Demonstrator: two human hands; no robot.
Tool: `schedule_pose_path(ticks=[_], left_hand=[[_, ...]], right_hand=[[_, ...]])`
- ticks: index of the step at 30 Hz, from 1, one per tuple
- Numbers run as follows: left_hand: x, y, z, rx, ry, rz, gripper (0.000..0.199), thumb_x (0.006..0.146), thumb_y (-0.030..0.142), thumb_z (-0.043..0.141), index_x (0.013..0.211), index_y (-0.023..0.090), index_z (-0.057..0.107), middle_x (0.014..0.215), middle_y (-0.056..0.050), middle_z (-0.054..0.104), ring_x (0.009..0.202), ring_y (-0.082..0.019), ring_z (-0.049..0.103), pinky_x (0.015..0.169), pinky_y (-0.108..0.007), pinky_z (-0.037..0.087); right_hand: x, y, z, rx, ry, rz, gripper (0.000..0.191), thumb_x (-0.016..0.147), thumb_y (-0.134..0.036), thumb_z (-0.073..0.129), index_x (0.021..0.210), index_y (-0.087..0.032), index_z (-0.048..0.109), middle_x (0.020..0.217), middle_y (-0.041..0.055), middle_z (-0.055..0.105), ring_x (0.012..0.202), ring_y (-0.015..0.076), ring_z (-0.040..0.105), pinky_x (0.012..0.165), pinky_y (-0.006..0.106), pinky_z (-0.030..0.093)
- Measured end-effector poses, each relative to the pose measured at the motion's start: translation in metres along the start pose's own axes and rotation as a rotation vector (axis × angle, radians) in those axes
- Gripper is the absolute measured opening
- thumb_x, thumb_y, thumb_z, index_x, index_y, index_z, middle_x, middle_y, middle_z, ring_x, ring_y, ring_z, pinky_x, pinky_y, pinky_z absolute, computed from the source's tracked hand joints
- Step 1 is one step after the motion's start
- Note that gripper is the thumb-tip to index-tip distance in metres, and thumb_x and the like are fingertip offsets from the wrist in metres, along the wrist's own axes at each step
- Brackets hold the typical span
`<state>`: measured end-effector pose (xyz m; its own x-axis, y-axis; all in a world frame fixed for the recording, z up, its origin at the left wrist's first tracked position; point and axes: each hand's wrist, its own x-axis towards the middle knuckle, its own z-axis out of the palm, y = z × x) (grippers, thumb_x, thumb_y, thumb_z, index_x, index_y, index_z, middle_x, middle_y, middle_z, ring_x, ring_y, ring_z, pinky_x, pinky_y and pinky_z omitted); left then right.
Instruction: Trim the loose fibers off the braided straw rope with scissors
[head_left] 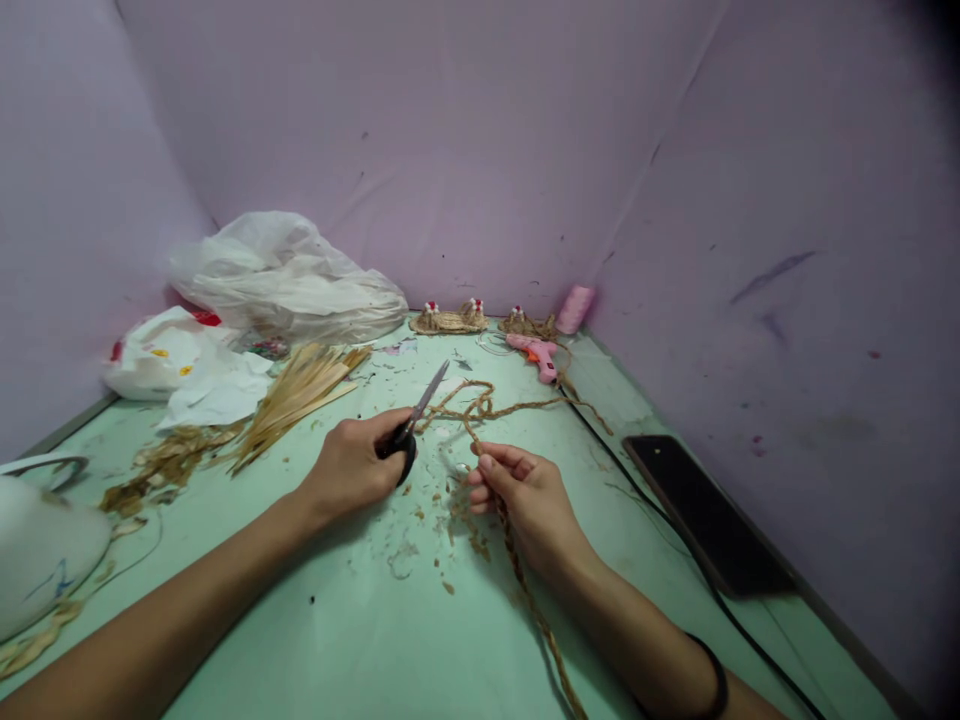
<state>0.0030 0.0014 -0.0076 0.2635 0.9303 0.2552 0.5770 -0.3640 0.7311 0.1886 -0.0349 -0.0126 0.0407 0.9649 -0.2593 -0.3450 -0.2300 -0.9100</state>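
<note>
My left hand is closed on a pair of scissors with black handles, its blades pointing up and away to the right. Between the thumb and fingers of my right hand runs a braided brown cord. One end of the cord trails toward me over the near edge of the view. Beyond my fingers, its other part lies in loose loops on the green tabletop, close to the scissor tips. Small brown scraps are scattered between my hands.
A pink glue gun lies at the back right, its black cable passing a dark phone. Behind are a pink thread spool and woven pieces. Dried strips and plastic bags fill the left; walls enclose the table.
</note>
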Motion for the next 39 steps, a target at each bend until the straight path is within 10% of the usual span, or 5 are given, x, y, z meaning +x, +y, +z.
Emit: schedule_pose_path(ticks=[14,39], left_hand=[[-0.011,0.007,0.005,0.755,-0.138,0.394,0.055,0.068,0.024,0.046,0.123,0.017,0.044,0.085,-0.008,0.060,0.075,-0.023,0.055,0.068,-0.036,0.041],[-0.004,0.007,-0.005,0.677,-0.278,0.334,0.054,0.072,0.013,0.040,0.125,0.021,0.044,0.084,-0.004,0.068,0.068,-0.020,0.062,0.055,-0.028,0.040]], right_hand=[[-0.003,-0.002,0.000,0.098,-0.169,0.045,0.033,0.062,-0.033,0.069,0.088,-0.013,0.059,0.055,0.0001,0.063,0.036,0.0082,0.052,0.035,0.018,0.042],[-0.007,-0.003,0.003,-0.081,-0.109,-0.102,0.029,0.068,-0.036,0.063,0.086,-0.014,0.060,0.056,0.0003,0.062,0.040,0.0090,0.051,0.042,0.021,0.043]])
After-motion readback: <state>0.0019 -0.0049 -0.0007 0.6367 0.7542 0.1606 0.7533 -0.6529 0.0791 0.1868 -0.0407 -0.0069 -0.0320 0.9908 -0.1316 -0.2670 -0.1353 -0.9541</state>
